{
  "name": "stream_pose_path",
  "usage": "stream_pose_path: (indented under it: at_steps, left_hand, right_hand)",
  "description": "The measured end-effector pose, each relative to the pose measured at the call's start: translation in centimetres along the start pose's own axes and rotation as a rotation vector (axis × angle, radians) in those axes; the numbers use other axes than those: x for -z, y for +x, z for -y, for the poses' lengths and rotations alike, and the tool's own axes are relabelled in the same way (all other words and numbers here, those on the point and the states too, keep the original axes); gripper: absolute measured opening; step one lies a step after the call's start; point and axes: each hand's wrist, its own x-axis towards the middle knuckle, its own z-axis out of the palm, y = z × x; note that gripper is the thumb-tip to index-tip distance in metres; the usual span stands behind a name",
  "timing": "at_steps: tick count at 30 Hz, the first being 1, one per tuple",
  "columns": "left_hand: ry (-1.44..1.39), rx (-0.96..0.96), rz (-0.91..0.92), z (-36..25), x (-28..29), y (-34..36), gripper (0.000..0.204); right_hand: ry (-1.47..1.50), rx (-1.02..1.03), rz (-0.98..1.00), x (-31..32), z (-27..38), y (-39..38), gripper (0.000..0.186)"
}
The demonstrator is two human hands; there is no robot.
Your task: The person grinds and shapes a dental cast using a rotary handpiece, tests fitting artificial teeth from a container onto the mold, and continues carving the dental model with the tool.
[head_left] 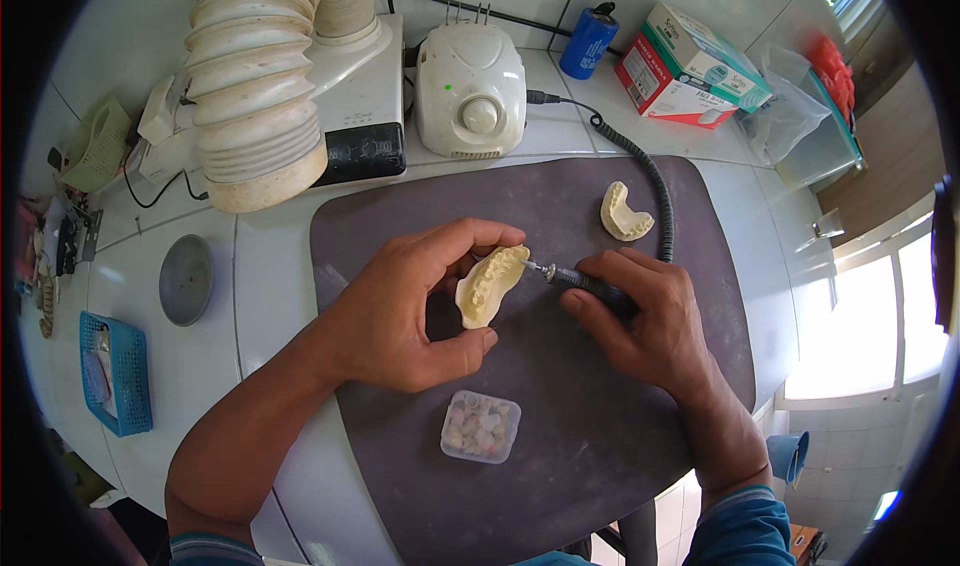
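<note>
Between the thumb and fingers of my left hand (410,306) is a cream plaster dental model (490,284), tilted with its row of teeth showing. My right hand (640,311) grips a dark rotary handpiece (596,288) like a pen. Its small bur (534,265) reaches the model's upper right edge; whether it touches cannot be made out. A second plaster dental model (626,213), horseshoe-shaped, lies beyond my right hand on the dark brown mat (560,446). Nearer to me on the mat sits a clear plastic box (480,427) with several small pale and pinkish pieces inside.
Behind the mat stand a white control unit (471,91) with a coiled cord (655,181), a ribbed suction hose (255,86), a blue canister (589,41) and stacked boxes (690,66). At left are a grey bowl (186,280) and a blue basket (125,386).
</note>
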Motion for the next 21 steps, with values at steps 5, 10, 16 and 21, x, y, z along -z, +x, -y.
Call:
stream_pose_path:
  at_steps: [5,10,16,21]
  left_hand:
    - [0.034,0.038,0.02,-0.28,0.12,-0.08,0.078]
    - [-0.008,0.122,0.059,-0.68,0.34,-0.26,0.083]
    - [0.024,0.125,0.071,-0.74,0.44,-0.25,0.083]
    - [0.036,0.104,0.067,-0.65,0.46,-0.24,0.083]
  right_hand:
    - [-0.018,0.027,0.008,0.1,-0.05,-0.03,0.029]
    - [-0.015,-0.014,0.001,-0.03,-0.19,-0.01,0.029]
    - [-0.01,0.002,0.005,0.02,-0.22,-0.04,0.03]
    - [-0.004,0.0,-0.007,-0.03,-0.17,-0.01,0.03]
